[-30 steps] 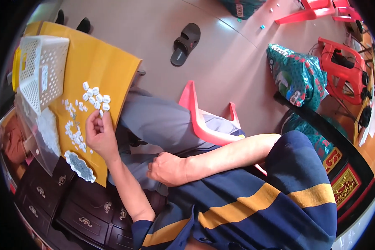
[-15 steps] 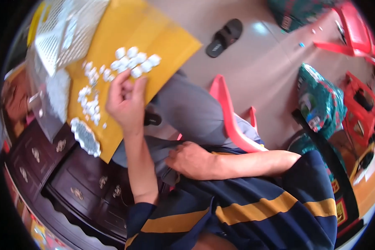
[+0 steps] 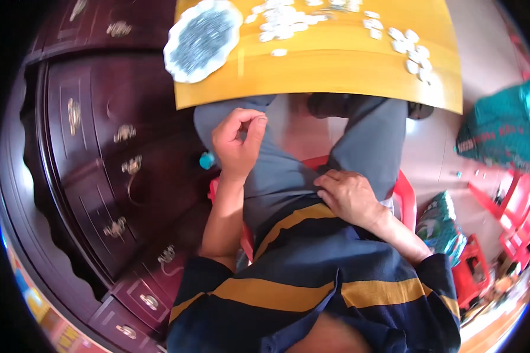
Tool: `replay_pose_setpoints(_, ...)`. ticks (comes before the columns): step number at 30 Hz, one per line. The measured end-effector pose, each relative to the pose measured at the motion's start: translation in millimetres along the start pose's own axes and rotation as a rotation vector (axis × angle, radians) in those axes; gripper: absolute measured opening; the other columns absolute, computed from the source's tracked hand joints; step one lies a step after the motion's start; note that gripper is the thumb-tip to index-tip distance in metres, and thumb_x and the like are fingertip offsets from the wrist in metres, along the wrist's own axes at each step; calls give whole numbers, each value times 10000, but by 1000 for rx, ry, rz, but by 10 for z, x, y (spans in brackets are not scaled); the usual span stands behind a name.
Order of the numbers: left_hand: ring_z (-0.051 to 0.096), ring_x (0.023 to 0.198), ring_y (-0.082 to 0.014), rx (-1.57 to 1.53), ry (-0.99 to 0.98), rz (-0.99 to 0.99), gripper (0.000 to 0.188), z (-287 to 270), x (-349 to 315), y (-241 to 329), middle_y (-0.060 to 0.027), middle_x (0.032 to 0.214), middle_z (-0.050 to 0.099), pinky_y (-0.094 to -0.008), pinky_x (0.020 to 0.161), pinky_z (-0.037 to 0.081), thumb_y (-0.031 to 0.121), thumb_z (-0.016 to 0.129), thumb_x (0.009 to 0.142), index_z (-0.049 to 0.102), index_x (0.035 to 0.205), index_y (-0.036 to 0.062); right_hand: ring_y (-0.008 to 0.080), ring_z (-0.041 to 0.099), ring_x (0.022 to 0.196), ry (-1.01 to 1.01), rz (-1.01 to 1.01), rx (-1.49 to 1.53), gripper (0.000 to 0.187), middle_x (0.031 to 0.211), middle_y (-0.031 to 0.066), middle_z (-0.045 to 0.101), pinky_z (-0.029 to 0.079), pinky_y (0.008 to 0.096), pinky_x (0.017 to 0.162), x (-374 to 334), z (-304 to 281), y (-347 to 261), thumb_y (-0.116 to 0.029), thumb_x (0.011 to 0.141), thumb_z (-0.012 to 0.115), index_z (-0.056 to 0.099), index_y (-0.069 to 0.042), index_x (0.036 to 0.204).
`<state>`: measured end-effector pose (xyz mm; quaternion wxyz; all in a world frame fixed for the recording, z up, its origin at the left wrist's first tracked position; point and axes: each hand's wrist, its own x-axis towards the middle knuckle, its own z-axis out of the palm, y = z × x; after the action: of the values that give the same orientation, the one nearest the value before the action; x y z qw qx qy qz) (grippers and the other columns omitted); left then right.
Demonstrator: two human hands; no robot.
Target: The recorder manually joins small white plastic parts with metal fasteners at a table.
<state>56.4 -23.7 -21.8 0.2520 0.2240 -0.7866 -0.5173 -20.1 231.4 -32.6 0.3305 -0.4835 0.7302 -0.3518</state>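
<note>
My left hand [image 3: 238, 141] hovers above my left thigh, just short of the table's near edge, thumb and forefinger pinched together. Whatever is between those fingertips, if anything, is too small to make out. My right hand [image 3: 350, 197] rests on my lap by the shirt hem, fingers loosely bent and slightly apart, holding nothing visible. On the yellow table [image 3: 335, 73] stands a white scalloped dish [image 3: 203, 41] full of fine grey bits. To its right lie a heap of small white pieces [image 3: 282, 20] and a cluster of rounder white pieces [image 3: 415, 53].
Dark wooden drawers [image 3: 100, 123] with metal handles stand close on the left. I sit on a red plastic chair [image 3: 403, 197]. Teal bags [image 3: 503, 126] and red plastic stools [image 3: 474, 270] are on the right. A small blue object [image 3: 206, 160] shows beside my left leg.
My left hand has drawn back from the white pieces to above my thigh. The view has turned, so the table now lies across the top. My right hand stays on my lap.
</note>
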Motion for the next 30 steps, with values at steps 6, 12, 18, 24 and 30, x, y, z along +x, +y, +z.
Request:
replay_pose_setpoints(6,500,622,-1,-54,73,-311,29,-604,-490,-422,61,685,582,-186,558,407,16,682,914,678,894,-4,358,674,949,-99,31,104,196,1011,157,701,548,418,841,145,231,13,-153,881,666,679,-23,1027)
replay_pose_setpoints(12,640,643,-142,89,91,0,64,-481,-287,-201,-96,777,678,-276,586,495,9,687,868,684,930,-8,372,677,966,-215,-6,52,204,1035,169,706,544,437,860,396,394,-105,-158,888,668,687,-28,1044)
replay_pose_setpoints(18,680,803,-333,265,-13,251,191,11,291,137,-135,930,683,-420,683,545,112,636,887,681,1061,50,368,678,975,-113,3,50,211,1047,171,711,541,443,874,454,357,43,-151,888,652,694,-27,1054)
replay_pose_setpoints(24,671,858,-369,498,-118,436,332,620,765,396,-155,968,647,-490,738,542,187,614,914,631,1217,52,376,680,902,-14,-37,-109,195,971,172,704,545,470,797,440,342,57,-211,895,641,706,-53,989)
replay_pose_setpoints(30,679,919,-397,667,-209,345,455,1053,1079,278,-212,1055,657,-521,760,543,240,584,937,517,1344,47,372,682,854,6,-101,-181,187,899,163,685,546,485,749,380,374,106,-229,891,638,680,-55,947)
